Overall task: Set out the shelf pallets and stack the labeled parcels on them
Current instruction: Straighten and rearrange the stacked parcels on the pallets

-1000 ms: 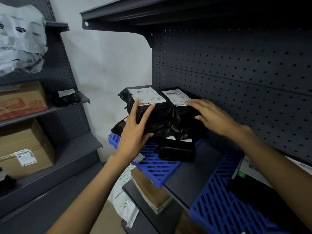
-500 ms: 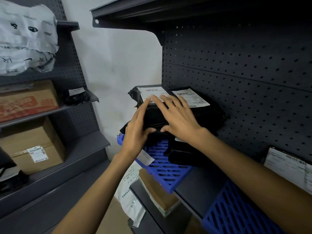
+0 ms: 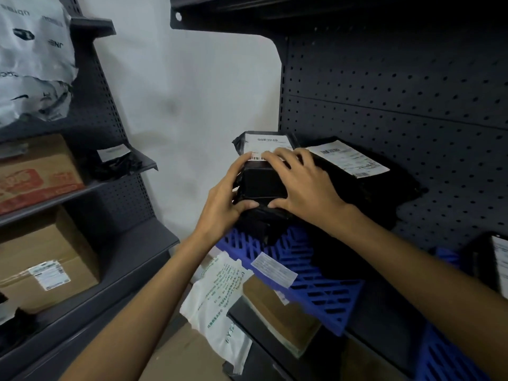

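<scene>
A blue slatted pallet (image 3: 316, 281) lies on the dark shelf, overhanging its front edge. Black plastic parcels are piled on it. The top left parcel (image 3: 262, 185) carries a white barcode label, and both hands are on it. My left hand (image 3: 224, 200) grips its left side with the thumb on its front. My right hand (image 3: 305, 185) lies spread over its top and right side. A second labeled black parcel (image 3: 351, 166) lies just to the right against the pegboard. More black parcels sit underneath, mostly hidden by my hands.
A second blue pallet (image 3: 445, 356) with a labeled parcel (image 3: 494, 259) sits at lower right. Below the shelf are a cardboard box (image 3: 277, 312) and a white mailer (image 3: 220, 303). The left rack holds cardboard boxes (image 3: 44, 265), a black parcel (image 3: 110, 163) and grey mailers (image 3: 33, 59).
My right hand has come from the right parcel onto the top left parcel, beside my left hand. The view has shifted left and closer.
</scene>
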`<state>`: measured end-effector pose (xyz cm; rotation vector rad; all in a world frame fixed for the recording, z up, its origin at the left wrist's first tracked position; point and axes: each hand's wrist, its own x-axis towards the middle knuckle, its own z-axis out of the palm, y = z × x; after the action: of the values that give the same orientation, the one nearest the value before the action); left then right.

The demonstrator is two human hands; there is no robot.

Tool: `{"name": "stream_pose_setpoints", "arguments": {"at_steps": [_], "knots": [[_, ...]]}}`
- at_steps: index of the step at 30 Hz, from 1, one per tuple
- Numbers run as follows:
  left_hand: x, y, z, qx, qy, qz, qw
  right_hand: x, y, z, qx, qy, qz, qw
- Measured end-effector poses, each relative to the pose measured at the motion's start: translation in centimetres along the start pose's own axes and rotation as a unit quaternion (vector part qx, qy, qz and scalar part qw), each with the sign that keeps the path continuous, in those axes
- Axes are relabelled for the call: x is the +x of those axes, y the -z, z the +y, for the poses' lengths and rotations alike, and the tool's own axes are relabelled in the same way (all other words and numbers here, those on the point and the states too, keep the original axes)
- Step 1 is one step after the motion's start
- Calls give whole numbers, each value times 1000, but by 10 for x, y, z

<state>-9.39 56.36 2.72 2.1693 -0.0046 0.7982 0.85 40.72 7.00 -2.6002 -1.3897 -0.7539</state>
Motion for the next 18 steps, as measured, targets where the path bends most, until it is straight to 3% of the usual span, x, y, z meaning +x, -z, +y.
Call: {"name": "stream_pose_setpoints", "arguments": {"at_steps": [8,18], "knots": [[20,23,-34,-29,-39,-43,998,12,-9,-24,51,-89,-8,995],[34,40,-79,-89,-41,-92,991,30,-24,-59,-62,-120,-11,991]]}}
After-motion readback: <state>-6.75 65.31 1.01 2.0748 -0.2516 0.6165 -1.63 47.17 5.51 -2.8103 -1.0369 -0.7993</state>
